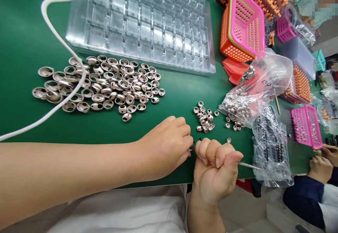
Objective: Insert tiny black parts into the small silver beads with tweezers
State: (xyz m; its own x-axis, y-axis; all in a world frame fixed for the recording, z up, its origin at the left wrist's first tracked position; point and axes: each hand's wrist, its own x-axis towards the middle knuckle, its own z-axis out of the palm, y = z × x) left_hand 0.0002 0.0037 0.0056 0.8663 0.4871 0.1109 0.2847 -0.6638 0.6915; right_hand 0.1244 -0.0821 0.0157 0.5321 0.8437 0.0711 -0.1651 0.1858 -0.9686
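Observation:
My left hand (169, 145) is closed in a pinch near the table's front edge. A small metallic bit shows at its fingertips, mostly hidden, and I cannot make out its kind. Right beside it, my right hand (216, 166) is wrapped round a slim metal tool (250, 165). One end of the tool sticks out past the thumb; a thin reddish part at the other side reaches the left fingertips. Just beyond the hands lies a small pile of silvery metal rings (203, 117). A larger heap of wider oval metal rings (116, 81) spreads further left.
A clear compartment tray (148, 64) stands at the back. A white cable (54, 32) crosses the large heap. To the right are stacked plastic baskets (260, 18), an open bag of metal parts (260, 95), a wrapped black-part bundle (271, 148) and a co-worker's hands (320, 168).

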